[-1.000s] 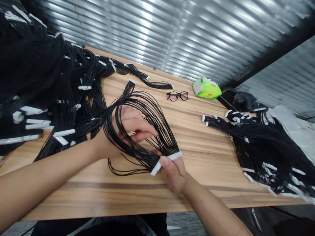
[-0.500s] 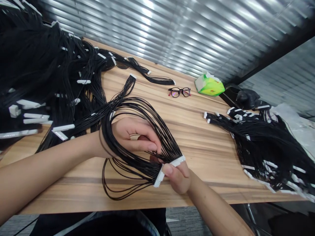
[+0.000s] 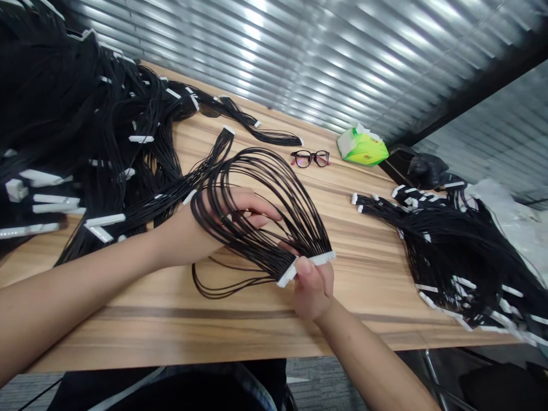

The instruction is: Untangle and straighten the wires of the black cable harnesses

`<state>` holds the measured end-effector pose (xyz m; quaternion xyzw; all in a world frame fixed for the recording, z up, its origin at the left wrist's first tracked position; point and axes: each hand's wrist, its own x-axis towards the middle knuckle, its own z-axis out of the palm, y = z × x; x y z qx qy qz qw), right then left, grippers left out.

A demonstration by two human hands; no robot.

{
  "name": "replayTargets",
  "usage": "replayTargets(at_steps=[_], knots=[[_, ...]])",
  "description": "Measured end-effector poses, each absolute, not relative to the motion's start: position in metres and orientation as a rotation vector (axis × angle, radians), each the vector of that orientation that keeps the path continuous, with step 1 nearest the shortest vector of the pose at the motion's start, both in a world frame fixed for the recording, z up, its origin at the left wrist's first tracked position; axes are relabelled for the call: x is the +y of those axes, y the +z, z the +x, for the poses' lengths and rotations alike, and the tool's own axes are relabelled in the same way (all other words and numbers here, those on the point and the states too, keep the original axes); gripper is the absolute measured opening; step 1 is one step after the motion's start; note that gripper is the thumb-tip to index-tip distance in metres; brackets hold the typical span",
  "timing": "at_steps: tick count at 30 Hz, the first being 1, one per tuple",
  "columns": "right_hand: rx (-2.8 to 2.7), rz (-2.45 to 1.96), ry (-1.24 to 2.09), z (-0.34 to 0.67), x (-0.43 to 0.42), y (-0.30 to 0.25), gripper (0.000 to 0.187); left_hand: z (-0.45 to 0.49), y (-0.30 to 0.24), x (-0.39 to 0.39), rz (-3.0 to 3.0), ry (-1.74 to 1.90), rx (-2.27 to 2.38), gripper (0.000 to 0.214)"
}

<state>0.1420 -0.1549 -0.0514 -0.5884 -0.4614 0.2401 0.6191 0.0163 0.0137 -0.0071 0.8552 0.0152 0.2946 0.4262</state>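
A looped wiring harness of thin black wires is held up over the table, its two white connectors side by side. My right hand pinches both connectors, the left connector and the right connector, with the thumb on the near side. My left hand reaches through the loop, wires lying across its back and wrist. Its index finger is stretched out and the thumb is a little apart, with nothing visibly gripped. A few wires hang in a separate lower loop below the rest.
A large heap of black harnesses covers the left side of the wooden table. Another pile of harnesses lies on the right. Eyeglasses and a green tissue pack sit toward the back, before corrugated metal panelling.
My right hand has lifted the connectors up and slightly right. The fingers of my left hand have drawn back from the wires near the connectors and opened, and the loop stands higher.
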Motion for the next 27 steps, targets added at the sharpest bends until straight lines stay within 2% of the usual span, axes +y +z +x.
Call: replayTargets(at_steps=[6,11,16,20,24,27], knots=[[-1.025,-1.267,0.482,0.142,-0.152,-0.046,0.043,0.013,-0.018,0.019,2.404,0.807,0.151,0.031],[-1.012,-1.246,0.370,0.143,-0.153,-0.051,0.038,0.010,-0.011,0.014,2.673,1.052,0.332,0.015],[-1.053,-1.244,0.348,0.147,-0.157,-0.060,0.034,0.004,-0.003,0.007,2.901,1.290,0.064,0.010],[-1.081,-1.244,0.370,0.148,-0.158,-0.063,0.039,0.003,0.001,0.002,2.858,1.410,-0.123,0.014],[-1.123,-1.271,0.368,0.148,-0.158,-0.064,0.039,0.003,0.004,-0.001,2.813,1.550,-0.218,0.005],[-1.154,-1.223,0.351,0.148,-0.156,-0.062,0.036,0.002,0.002,-0.001,2.837,1.537,-0.269,0.014]])
